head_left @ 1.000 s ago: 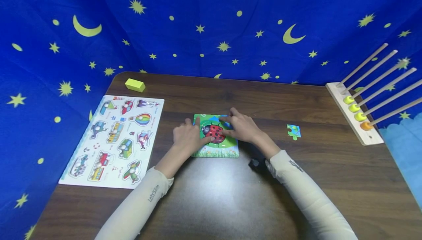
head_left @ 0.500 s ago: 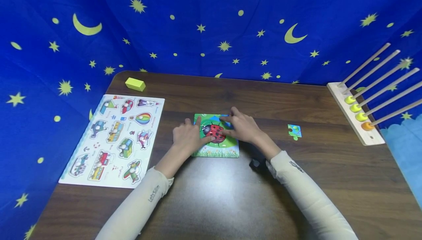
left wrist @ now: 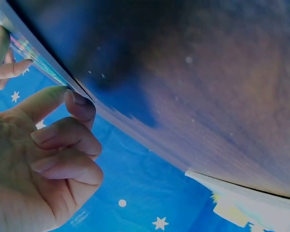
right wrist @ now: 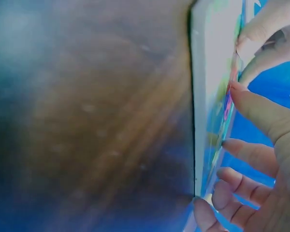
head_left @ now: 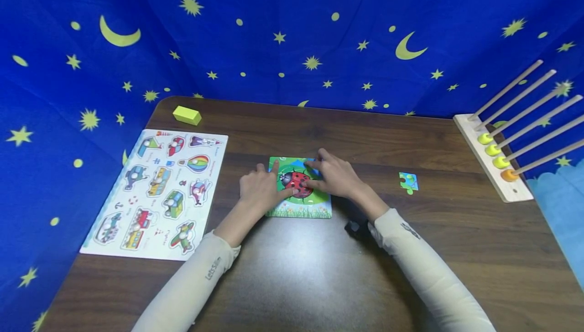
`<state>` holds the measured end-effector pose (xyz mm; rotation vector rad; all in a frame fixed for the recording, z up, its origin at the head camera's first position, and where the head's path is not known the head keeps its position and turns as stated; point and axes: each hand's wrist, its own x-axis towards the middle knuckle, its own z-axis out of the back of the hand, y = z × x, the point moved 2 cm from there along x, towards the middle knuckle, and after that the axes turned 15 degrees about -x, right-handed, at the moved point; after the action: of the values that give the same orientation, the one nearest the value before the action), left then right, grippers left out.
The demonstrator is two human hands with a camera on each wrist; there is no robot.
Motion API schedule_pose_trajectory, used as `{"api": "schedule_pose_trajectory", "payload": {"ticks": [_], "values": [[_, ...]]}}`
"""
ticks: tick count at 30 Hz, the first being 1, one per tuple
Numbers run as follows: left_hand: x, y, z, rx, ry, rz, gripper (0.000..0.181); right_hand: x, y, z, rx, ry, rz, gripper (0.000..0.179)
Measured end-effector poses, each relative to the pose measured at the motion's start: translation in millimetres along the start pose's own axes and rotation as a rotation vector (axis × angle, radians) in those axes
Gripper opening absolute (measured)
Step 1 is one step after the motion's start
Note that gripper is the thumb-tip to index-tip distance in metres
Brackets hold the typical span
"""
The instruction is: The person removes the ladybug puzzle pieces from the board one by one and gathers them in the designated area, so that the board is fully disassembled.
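A small square ladybug jigsaw puzzle (head_left: 303, 211) lies flat on the table in the head view. My left hand (head_left: 258, 190) rests on its left side, thumb and index finger stretched over the picture. The left wrist view has the other fingers (left wrist: 70, 140) of that hand bent beside the puzzle's edge. From the right, my right hand (head_left: 339, 177) touches the puzzle's upper right area, its index finger near the blue corner and its thumb on the ladybug. Its fingers (right wrist: 253, 157) spread along the board in the right wrist view. A loose jigsaw piece (head_left: 408, 182) lies farther right.
A white vehicle peg puzzle (head_left: 157, 195) lies on the left of the dark wooden table (head_left: 292, 281), with a yellow block (head_left: 187, 115) behind it. On the right stands a wooden peg rack (head_left: 493, 159) with several beads. A blue starry cloth (head_left: 292, 33) hangs behind.
Both hands keep their places on the ladybug puzzle, and the loose piece stays where it lies. Only the head view has shifted very slightly.
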<state>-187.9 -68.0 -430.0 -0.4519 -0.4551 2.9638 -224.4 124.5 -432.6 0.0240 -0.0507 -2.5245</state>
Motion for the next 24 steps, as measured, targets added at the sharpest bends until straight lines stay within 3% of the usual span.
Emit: {"api": "schedule_pose_trajectory", "payload": {"ticks": [12,24], "values": [[0.5,-0.6,-1.6,0.002,-0.007,-0.009,0.098,7.4,2,4,0.055,0.076,0.000,0.060],[-0.4,-1.6,-3.5,0.011,-0.013,-0.008,0.098,10.8,2,-1,0.145,0.028,-0.127,0.056]]}}
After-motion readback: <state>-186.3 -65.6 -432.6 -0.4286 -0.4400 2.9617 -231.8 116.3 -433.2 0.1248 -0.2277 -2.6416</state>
